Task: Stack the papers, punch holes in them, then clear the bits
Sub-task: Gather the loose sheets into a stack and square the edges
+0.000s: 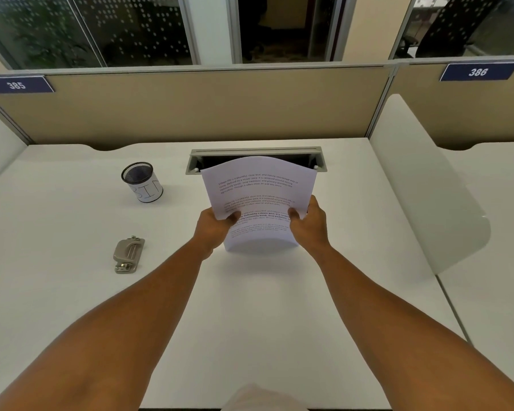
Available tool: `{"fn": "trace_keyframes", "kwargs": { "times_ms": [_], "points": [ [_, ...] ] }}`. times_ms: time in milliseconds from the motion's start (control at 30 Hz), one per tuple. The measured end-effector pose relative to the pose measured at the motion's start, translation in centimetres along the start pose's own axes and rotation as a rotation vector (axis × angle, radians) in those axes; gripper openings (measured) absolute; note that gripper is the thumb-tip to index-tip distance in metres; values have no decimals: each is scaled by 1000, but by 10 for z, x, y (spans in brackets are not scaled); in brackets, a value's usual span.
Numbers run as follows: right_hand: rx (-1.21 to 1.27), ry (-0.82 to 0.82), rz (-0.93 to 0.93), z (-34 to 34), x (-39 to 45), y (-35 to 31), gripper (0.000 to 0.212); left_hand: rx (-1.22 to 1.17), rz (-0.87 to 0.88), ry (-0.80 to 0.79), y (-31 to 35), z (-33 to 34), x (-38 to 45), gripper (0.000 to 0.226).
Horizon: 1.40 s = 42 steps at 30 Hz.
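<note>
- Two bare forearms reach forward from the near edge over the white tabletop (pixel 72 292).
- The left hand (pixel 212 225) grips the left edge of the papers (pixel 258 188), its fingers (pixel 233 216) closed on the sheets with the thumb on the printed face.
- The right hand (pixel 309 222) grips the right edge the same way, thumb on the front and the other fingers wrapped behind.
- The papers stand nearly upright between both hands, the lower edge at or just above the tabletop; I cannot tell which. The top sheets bow and lean away, and printed paragraphs show on the front.
- To the left of the hands, well apart, a metal hole punch (pixel 128 254) lies flat on the tabletop.
- Farther back on the left stands a mesh cup (pixel 143 182) wrapped in white paper lettered "BIN".
- Behind the papers, a grey cable tray (pixel 255 151) is set into the tabletop.
- Beyond it rises a beige partition (pixel 190 105) with number plates 385 (pixel 17 84) and 386 (pixel 478 72).
</note>
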State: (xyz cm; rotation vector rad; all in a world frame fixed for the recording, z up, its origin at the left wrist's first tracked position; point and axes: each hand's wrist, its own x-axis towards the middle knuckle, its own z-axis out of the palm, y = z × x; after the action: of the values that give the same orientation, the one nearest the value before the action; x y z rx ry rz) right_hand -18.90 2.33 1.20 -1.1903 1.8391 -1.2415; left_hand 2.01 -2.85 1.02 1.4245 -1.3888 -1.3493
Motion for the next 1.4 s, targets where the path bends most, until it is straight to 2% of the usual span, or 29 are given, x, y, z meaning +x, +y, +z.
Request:
{"fn": "trace_keyframes", "kwargs": {
  "times_ms": [200, 367, 600, 700, 833, 1033, 1200, 1400],
  "points": [
    [38, 3, -20, -3, -2, -5, 27, 18, 7, 35, 3, -3, -1, 20],
    [157, 66, 29, -10, 2, -13, 14, -48, -24, 139, 4, -11, 1, 30],
    [465, 136, 232, -24, 12, -18, 22, -228, -146, 234, 0, -16, -4, 39],
    [607, 136, 329, -26, 15, -17, 25, -414, -206, 258, 2, -13, -9, 43],
    [737, 104, 455, -22, 15, -13, 30, -611, -216, 203, 4, -6, -14, 56],
    [882, 3, 513, -10, 7, -13, 38, -607, -156, 31, 7, 3, -14, 35],
    [836, -40, 478, -10, 3, -7, 49, -559, -146, 76, 12, -2, -7, 25],
    [805, 59, 458, -18, 3, 4, 44, -326, -112, 126, 11, -24, 0, 17]
  ]
}}
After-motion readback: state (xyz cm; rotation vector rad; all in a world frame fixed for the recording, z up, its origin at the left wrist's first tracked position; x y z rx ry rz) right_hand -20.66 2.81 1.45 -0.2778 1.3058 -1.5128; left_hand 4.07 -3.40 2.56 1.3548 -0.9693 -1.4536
